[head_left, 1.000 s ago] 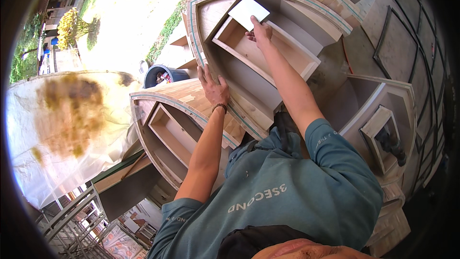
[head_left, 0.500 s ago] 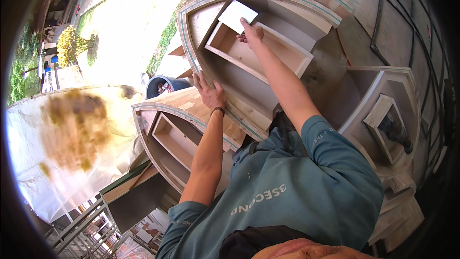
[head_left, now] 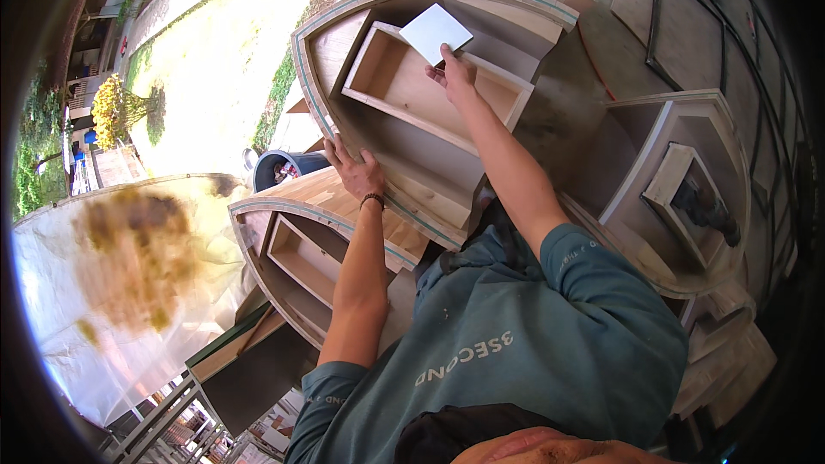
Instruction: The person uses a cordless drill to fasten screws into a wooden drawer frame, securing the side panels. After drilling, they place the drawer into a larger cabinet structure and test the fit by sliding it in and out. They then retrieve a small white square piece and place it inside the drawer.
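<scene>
My right hand (head_left: 453, 76) pinches a flat white square piece (head_left: 436, 33), thumb on top and the other fingers underneath. Its material is not clear. The piece is over the far edge of an open wooden box (head_left: 404, 112) fixed inside a boat-shaped wooden cabinet (head_left: 311, 103). A green-blue stripe runs along the cabinet's curved rim. On the near left part of that rim lies my left hand (head_left: 357, 174), fingers spread and holding nothing, a dark bracelet at the wrist.
A second boat-shaped cabinet (head_left: 245, 228) stands close at the left, another (head_left: 632, 163) at the right with a dark tool (head_left: 709, 215) in its box. Behind my left hand is a dark bucket (head_left: 301, 165). A stained plastic sheet (head_left: 206, 279) hangs at the left; black metal frames (head_left: 657, 26) lie far right.
The white square has shifted to the right along the box with my right hand. My left hand keeps its place on the rim; the whole view has shifted a little.
</scene>
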The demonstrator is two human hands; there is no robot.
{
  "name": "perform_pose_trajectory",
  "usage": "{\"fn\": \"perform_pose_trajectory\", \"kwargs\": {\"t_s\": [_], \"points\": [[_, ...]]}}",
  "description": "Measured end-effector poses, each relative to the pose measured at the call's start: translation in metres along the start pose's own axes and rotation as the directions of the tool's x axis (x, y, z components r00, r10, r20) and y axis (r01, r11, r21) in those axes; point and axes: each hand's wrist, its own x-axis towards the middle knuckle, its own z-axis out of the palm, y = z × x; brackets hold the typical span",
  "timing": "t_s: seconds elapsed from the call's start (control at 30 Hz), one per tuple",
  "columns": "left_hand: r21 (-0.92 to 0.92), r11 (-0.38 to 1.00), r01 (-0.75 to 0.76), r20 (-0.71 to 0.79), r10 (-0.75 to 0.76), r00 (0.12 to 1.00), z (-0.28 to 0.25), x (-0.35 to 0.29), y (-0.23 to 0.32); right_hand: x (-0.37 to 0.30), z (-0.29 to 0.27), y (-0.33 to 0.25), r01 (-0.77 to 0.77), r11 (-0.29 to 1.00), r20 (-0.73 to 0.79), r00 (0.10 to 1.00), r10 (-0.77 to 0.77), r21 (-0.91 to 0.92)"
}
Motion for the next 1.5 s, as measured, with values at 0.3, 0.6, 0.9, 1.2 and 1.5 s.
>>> {"fn": "perform_pose_trajectory", "kwargs": {"t_s": [0.3, 0.6, 0.9, 1.2, 1.5], "points": [[0.021, 0.999, 0.026, -0.008, -0.026, 1.000, 0.001, -0.003, 0.002, -0.026, -0.049, -0.015, 0.040, 0.963, -0.077, 0.997, -0.020, 0.268], [0.037, 0.999, -0.035, 0.001, 0.035, 0.999, 0.003, -0.002, -0.002, -0.022, -0.065, -0.009, 0.108, 0.946, -0.096, 0.992, -0.082, 0.306], [0.019, 0.999, -0.034, 0.019, 0.033, 0.999, 0.001, -0.006, 0.001, -0.020, -0.062, -0.004, 0.170, 0.953, -0.149, 0.980, -0.135, 0.252], [-0.016, 0.999, -0.028, 0.026, 0.028, 0.999, 0.000, -0.007, -0.007, -0.026, -0.064, -0.007, 0.182, 0.974, -0.111, 0.980, -0.168, 0.137], [-0.031, 0.996, -0.082, 0.005, 0.082, 0.997, 0.004, -0.001, -0.025, -0.118, -0.103, 0.001, 0.201, 0.978, 0.011, 0.979, -0.202, 0.048]]}}
